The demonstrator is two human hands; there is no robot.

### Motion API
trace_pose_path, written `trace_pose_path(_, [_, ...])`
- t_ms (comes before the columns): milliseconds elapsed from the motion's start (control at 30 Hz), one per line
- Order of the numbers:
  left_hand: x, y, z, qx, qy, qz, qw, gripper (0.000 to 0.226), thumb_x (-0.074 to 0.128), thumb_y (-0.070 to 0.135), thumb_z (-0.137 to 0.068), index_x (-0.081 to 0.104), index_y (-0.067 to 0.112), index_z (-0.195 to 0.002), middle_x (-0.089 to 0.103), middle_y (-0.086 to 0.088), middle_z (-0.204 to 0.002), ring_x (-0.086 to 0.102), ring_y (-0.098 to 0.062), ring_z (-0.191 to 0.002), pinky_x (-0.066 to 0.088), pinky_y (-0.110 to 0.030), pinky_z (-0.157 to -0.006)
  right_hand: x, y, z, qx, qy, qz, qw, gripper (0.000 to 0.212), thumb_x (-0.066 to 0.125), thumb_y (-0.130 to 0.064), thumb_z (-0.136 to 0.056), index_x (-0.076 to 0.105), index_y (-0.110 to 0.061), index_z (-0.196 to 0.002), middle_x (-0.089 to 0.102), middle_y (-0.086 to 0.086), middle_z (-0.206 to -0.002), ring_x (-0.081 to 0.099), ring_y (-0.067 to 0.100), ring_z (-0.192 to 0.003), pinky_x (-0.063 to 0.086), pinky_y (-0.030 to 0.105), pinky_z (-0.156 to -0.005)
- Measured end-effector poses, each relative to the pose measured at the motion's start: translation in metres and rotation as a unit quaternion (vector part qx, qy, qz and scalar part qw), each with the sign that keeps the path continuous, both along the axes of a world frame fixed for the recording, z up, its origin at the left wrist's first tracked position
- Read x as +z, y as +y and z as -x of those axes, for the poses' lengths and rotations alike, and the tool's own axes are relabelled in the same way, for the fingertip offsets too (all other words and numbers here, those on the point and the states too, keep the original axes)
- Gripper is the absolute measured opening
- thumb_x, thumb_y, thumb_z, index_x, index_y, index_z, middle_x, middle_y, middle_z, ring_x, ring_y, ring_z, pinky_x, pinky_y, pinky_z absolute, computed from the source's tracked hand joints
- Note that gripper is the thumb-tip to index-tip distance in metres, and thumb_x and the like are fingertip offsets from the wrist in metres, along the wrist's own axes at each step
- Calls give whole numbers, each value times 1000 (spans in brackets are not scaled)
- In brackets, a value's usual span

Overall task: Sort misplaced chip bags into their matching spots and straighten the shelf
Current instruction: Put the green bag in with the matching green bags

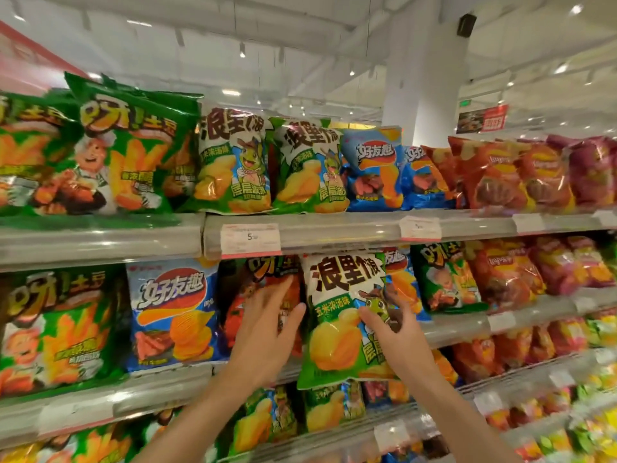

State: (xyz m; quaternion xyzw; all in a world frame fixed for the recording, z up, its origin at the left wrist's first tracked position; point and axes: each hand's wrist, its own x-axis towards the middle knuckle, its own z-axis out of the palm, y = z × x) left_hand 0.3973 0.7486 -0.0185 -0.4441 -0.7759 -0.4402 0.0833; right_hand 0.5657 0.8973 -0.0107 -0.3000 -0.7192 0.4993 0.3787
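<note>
While the left hand (263, 325) lay flat, fingers spread, on a dark red chip bag (263, 279), the right hand (397, 332) gripped a white-green chip bag (340, 315) fronting the middle shelf (467, 325).

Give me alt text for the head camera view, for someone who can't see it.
A person's right hand grips a white-and-green chip bag in front of the middle shelf, while the left hand presses on a dark red bag beside it. Two matching white-and-green bags stand on the shelf above.
</note>
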Motion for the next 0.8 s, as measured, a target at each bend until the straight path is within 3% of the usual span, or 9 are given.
trace_pose_path(100, [2, 15, 29, 87, 13, 14, 996, 63, 47, 47, -99, 23, 27, -154, 28, -14, -154, 27, -30, -142, 26, -41, -117, 8, 18, 12, -6, 7, -30, 999, 79, 67, -61, -79, 35, -32, -146, 47, -13, -127, 45, 9, -115, 36, 30, -93])
trace_pose_path(267, [3, 35, 54, 168, -22, 94, 981, 71, 38, 57, -98, 16, 22, -156, 24, -24, -157, 28, -39, -143, 25, -45, -117, 5, 39, 22, -8, 10, -80, 997, 67, 67, -51, -85, 38, -33, -143, 48, -32, -110, 52, -5, -103, 39, 29, -91])
trace_pose_path(400, [7, 42, 64, 225, -35, 157, 961, 75, 28, 64, -97, 7, 27, -158, 34, -23, -154, 37, -41, -138, 30, -48, -113, 1, 49, 26, -1, 14, -100, 995, 78, 65, -59, -78, 37, -28, -143, 55, -12, -130, 52, 13, -123, 43, 43, -107])
trace_pose_path(600, [13, 54, 59, 239, -68, 114, 962, 58, 39, 50, -97, 25, 34, -151, 43, -22, -143, 42, -43, -130, 37, -54, -107, -2, 70, 26, 25, 14, -95, 995, 84, 63, -70, -75, 34, -31, -143, 56, -12, -129, 53, 17, -122, 44, 50, -105])
trace_pose_path(733, [18, 61, 48, 220, -44, 80, 971, 50, 49, 33, -98, 39, 26, -147, 45, -25, -134, 40, -43, -126, 34, -42, -105, -1, 83, 24, 36, 4, -94, 995, 89, 62, -71, -75, 27, -32, -148, 52, -9, -137, 52, 19, -125, 45, 50, -105])
trace_pose_path(800, [23, 62, 43, 221, -32, 57, 973, 51, 53, 37, -98, 41, 29, -146, 47, -23, -131, 40, -41, -127, 36, -41, -103, 0, 88, 22, 45, 4, -95, 994, 86, 63, -65, -78, 29, -29, -148, 53, -10, -135, 52, 18, -124, 44, 48, -106])
